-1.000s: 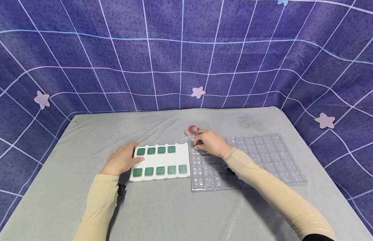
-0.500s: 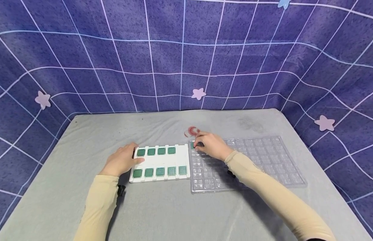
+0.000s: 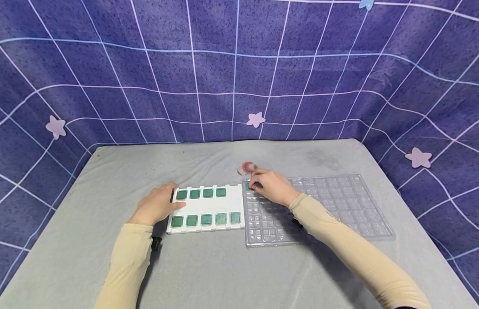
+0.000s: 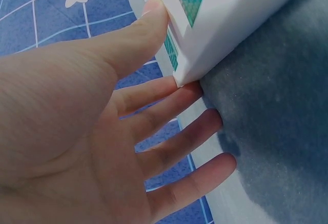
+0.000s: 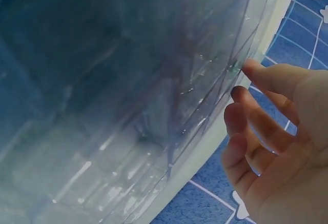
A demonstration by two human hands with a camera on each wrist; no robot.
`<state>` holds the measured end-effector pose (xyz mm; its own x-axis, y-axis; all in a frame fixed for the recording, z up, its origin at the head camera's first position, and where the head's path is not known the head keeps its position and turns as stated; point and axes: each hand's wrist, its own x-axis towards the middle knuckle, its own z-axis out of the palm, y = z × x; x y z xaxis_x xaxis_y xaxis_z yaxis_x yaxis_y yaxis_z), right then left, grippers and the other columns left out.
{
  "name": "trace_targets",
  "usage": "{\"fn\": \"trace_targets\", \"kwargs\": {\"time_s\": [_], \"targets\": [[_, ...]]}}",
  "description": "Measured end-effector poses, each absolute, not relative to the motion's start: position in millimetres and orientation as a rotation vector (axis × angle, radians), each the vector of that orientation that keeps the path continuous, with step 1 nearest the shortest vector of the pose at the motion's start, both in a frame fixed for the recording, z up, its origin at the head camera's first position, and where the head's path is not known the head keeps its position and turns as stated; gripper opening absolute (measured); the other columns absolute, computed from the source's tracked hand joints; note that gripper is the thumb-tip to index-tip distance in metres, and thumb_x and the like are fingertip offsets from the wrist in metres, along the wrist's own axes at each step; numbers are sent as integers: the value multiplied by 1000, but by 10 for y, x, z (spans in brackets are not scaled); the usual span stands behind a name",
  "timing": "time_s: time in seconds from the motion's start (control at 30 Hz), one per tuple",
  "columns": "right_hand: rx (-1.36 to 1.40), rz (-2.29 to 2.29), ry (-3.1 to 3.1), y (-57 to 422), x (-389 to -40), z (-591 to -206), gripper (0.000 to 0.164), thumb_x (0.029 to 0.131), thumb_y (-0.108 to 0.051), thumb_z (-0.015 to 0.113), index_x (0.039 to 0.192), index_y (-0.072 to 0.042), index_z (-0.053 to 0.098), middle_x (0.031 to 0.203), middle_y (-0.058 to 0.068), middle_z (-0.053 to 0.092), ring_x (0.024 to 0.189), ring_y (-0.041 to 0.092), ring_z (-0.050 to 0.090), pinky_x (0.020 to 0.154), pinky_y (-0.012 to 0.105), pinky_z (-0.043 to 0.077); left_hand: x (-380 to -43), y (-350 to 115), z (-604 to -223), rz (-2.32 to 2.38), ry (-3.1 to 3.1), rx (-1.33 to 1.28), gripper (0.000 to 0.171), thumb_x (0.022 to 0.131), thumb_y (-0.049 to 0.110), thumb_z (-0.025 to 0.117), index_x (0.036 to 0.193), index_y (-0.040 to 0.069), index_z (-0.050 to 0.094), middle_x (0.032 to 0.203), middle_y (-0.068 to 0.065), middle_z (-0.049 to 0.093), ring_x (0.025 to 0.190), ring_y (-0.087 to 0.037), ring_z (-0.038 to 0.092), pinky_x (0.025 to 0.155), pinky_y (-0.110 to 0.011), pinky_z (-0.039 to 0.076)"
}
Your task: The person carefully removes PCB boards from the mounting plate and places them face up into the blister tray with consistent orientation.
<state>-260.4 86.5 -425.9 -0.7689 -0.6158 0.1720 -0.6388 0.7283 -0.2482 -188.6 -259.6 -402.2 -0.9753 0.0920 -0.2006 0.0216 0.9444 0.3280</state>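
A white tray [image 3: 202, 206] bears two rows of small green square circuit boards [image 3: 206, 219]. My left hand [image 3: 155, 206] holds its left end, thumb on top and fingers at the edge; in the left wrist view the white tray [image 4: 225, 21] meets the thumb and forefinger. Right beside it lies a clear plastic tray [image 3: 334, 193] with many small compartments. At its far left corner compartment, my right hand [image 3: 274, 186] pinches a green circuit board [image 3: 247, 185], partly hidden by the fingertips. In the right wrist view the fingers touch the clear tray [image 5: 154, 121].
A grey cloth [image 3: 208, 270] covers the table. Behind it hangs a purple gridded curtain [image 3: 212, 73] with stars. A red mark [image 3: 247, 167] shows on the cloth just beyond the trays.
The right hand has shifted very slightly at the corner compartment, and a little more of the green circuit board shows there than a second ago. The left hand has stayed on the white tray.
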Motion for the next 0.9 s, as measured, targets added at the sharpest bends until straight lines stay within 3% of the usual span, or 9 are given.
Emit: {"fn": "trace_targets", "kwargs": {"time_s": [0.33,0.5,0.67,0.9], "targets": [[1017,452,-2852,765,-2564,-4157,12,95,-15,72,104,-20,77,137,12,68,123,31,68,92,45,59,-1890,-2607,-4031,484,2893,93,64,95,37,71,143,2,49,136,-25,61,121,-47,57,93,-64,49],[1036,439,-2801,611,-2520,-4099,15,94,-18,73,109,-19,76,129,7,72,108,28,74,80,42,62,-1882,-2608,-4026,485,2893,94,63,94,37,72,142,2,49,133,-25,62,120,-47,58,91,-64,49],[1076,456,-2756,411,-2486,-4077,23,94,-18,73,117,-18,71,116,-2,76,104,18,74,80,37,62,-1877,-2599,-4021,485,2892,90,63,94,37,72,142,2,50,134,-25,62,120,-47,58,91,-64,49],[1166,389,-2730,202,-2450,-4142,24,93,-26,76,115,-20,71,111,-2,75,93,17,73,69,33,59,-1901,-2590,-4028,471,2884,87,65,95,38,70,145,3,48,140,-24,59,124,-48,56,94,-65,48]]}}
